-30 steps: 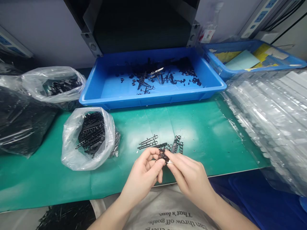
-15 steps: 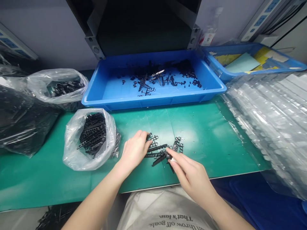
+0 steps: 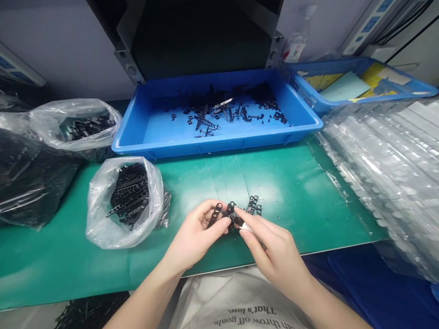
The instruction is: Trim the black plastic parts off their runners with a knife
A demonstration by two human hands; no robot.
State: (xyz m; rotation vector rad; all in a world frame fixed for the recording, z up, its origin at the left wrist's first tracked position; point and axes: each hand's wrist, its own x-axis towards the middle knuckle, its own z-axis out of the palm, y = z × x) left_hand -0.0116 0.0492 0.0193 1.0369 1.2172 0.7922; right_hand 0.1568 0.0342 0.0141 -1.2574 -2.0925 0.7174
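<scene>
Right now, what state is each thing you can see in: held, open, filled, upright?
Left hand: closed on black parts.
Right hand: pinching a white-tipped piece.
Near bag: open, well filled.
Far bag: open, dark parts inside.
Blue tray: open, parts scattered inside.
Blue basket: open, holding a pale sheet.
Bottle: upright.

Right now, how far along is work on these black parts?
Partway, I'd judge. Likely done: black parts heaped in the front bag. In hand: the left hand holds black strips; the right hand pinches a white-ended piece. Likely left: loose strips on the green table. Whether pieces in the blue tray are finished is unclear.
</scene>
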